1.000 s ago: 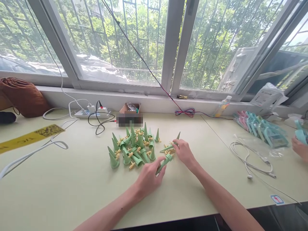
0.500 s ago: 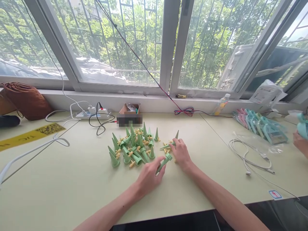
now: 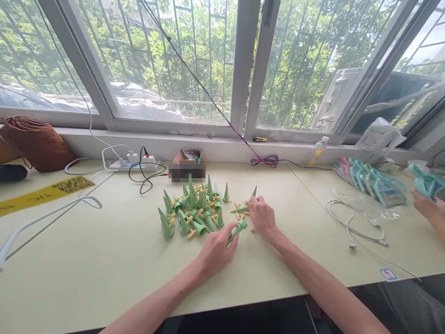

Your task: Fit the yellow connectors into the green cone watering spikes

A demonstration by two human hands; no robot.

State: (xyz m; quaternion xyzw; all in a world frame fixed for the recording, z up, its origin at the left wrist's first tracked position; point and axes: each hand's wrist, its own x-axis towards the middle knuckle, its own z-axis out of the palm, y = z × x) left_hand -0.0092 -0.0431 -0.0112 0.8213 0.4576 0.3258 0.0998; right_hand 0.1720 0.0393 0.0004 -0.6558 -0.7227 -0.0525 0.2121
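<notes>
My left hand (image 3: 216,248) is closed round a green plastic plant-watering spike (image 3: 238,228), its ridged cap end sticking up past the fingers. My right hand (image 3: 263,216) reaches down to the table, fingertips bent together beside a green spike lying flat (image 3: 239,210) and several small yellow valve pieces (image 3: 241,216). What the right fingertips pinch, if anything, is hidden. Just behind them rises the tip of another green cone (image 3: 255,191). Left of both hands spreads a heap of green spikes (image 3: 198,226), some upright and some lying, with yellow valves among them.
A small open carton (image 3: 178,157) and a power strip (image 3: 114,165) with cables are at the back. To the right lie a white cable (image 3: 342,227) and teal and pink clips (image 3: 382,185). Another person's hand (image 3: 426,206) holds a teal piece at the far right.
My right hand has shifted from the upright cone's side down towards the yellow valves and lying spike. The left hand keeps its hold on the spike. The other person's hand has moved further into view.
</notes>
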